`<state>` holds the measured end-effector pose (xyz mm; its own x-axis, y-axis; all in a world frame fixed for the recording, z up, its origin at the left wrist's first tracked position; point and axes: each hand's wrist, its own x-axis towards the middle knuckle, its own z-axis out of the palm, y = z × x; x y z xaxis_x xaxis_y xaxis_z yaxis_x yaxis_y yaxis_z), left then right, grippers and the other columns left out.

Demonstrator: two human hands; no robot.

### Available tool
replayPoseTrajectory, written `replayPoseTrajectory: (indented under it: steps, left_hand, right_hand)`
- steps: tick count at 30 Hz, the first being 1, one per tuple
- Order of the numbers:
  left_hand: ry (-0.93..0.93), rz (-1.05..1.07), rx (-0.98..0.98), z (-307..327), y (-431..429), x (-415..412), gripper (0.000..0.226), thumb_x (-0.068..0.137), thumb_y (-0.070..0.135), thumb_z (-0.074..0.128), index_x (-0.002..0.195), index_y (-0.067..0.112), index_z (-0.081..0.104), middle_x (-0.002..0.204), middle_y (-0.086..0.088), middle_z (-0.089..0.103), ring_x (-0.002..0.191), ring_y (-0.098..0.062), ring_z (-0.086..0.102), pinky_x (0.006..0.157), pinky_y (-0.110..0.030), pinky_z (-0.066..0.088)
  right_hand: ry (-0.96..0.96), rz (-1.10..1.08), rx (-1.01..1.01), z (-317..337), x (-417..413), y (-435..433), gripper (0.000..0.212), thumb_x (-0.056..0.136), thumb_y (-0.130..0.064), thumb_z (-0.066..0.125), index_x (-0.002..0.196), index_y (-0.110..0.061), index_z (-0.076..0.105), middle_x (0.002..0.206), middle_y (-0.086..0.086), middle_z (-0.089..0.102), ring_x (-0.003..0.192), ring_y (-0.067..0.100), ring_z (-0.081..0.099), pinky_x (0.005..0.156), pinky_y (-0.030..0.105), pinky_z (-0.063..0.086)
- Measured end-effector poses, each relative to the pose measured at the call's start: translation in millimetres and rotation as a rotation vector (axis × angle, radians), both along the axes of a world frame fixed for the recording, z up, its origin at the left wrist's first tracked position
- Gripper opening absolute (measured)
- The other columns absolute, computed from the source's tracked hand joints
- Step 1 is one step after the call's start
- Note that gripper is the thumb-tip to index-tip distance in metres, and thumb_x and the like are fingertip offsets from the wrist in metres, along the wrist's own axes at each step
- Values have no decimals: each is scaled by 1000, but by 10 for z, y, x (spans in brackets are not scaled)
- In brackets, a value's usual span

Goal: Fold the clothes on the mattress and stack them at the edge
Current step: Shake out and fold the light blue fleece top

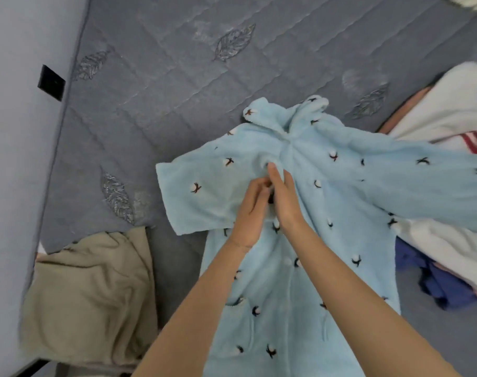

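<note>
Pajama top [300,213] lies spread on the mattress [177,77], unfolded; our left hand [249,213] and right hand [283,197] pinch its front placket. We judge folding barely begun: a beige garment [90,295] waits, a heap [449,240] remains.

A plain, pale blue-grey wall [14,159] fills the left side of the view, running from the top edge down to the bottom left corner. It is smooth and bare apart from one fitting: a small black square plate [51,82] mounted flat on it, close to the wall's right-hand edge and roughly a quarter of the way down. Whether the plate is a switch or a socket cannot be told. At the foot of the wall, in the bottom left corner, a narrow dark strip [27,370] runs diagonally; it is too blurred to identify
</note>
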<state>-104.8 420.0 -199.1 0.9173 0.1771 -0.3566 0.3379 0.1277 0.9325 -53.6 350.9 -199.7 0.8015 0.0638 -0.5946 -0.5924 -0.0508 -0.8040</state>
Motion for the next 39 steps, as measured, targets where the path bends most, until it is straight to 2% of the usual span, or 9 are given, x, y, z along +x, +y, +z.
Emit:
replayPoseTrajectory:
  steps: [6,10,13,15,16,18,22,30,39]
  left_hand:
    - [-11,29,70,-47,-945,238,24,102,17,38,111,21,60,112,8,63,111,-14,59,100,-38,47]
    - [-43,-41,480,-244,-1138,353,32,99,5,41,126,8,57,131,-1,55,126,-19,49,110,-25,34]
    - [108,-305,815,-480,-1200,386,43,100,14,43,142,20,44,152,-9,34,143,-27,25,117,-39,17]
    - [235,-524,959,-645,-1214,380,49,101,27,40,148,36,29,160,-2,12,148,-23,4,117,-47,5]
    - [276,-628,1008,-718,-1206,382,51,101,31,38,149,40,23,161,0,2,148,-22,-4,116,-51,1]
    - [333,-796,1091,-817,-1183,400,53,102,37,32,150,42,12,161,0,-13,147,-24,-15,115,-57,-3]
    - [363,-838,1177,-799,-1262,459,57,101,41,34,151,39,8,160,-5,-15,146,-27,-15,114,-58,-3]
    - [62,-770,1068,-367,-2122,738,61,99,36,40,152,36,9,161,-5,-3,148,-23,-5,119,-48,0]
    - [-234,-812,1244,6,-3168,1142,68,93,60,41,151,38,12,161,-4,0,148,-27,-6,117,-53,-5]
  right_hand:
    - [5,-167,-166,-53,345,-1146,17,101,-22,42,100,-14,57,94,2,60,88,15,56,83,30,46]
    - [25,-182,-159,-148,571,-1604,24,102,-27,41,110,-14,59,109,4,64,101,17,59,94,33,47]
    - [104,-28,-180,-247,677,-1801,32,100,-33,45,91,-5,59,86,12,61,80,23,58,77,36,47]
    - [115,18,-253,-321,699,-1907,19,96,-28,54,85,-13,53,78,6,51,73,19,50,69,31,41]
    - [106,27,-282,-367,696,-1959,10,94,-23,57,98,-14,55,88,6,55,81,19,53,76,32,44]
    - [84,13,-329,-379,683,-2048,36,91,-15,60,126,-12,52,113,8,60,101,18,57,95,29,44]
    - [-138,36,-497,-224,646,-2306,46,90,-8,60,134,-9,50,134,7,54,121,20,51,101,22,35]
    - [-363,90,-845,140,731,-3352,51,89,-16,64,138,-9,49,139,10,51,131,28,43,111,33,29]
    - [-400,222,-1186,337,607,-4169,67,85,-42,66,144,-22,42,152,8,35,144,33,20,116,51,12]
